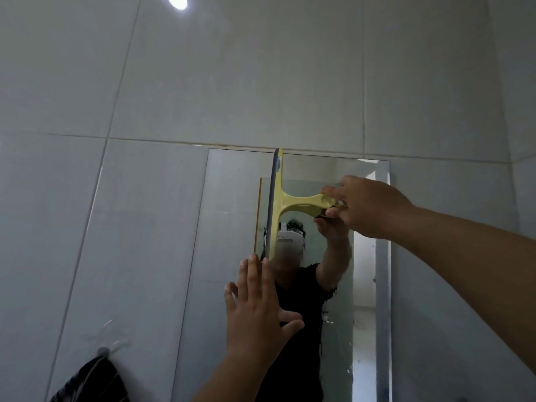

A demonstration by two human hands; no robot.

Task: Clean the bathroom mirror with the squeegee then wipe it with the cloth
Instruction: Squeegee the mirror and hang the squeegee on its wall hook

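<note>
A tall, narrow mirror [229,204] hangs on the grey tiled wall. A yellow squeegee [285,203] with a dark rubber blade is pressed against the glass near the mirror's top, its blade standing vertical and reaching up to the top edge. My right hand [368,206] grips the squeegee's handle from the right. Lower down, my left hand [255,309] lies flat on the mirror with its fingers spread and nothing in it. Its fingertips almost touch the blade's lower end. The glass reflects a person in a black shirt. No cloth for wiping is clearly visible.
A dark piece of fabric [92,381] hangs from a small wall hook [103,351] at the lower left. White specks [327,319] mark the lower right part of the glass. A ceiling light [177,1] glares on the tiles above.
</note>
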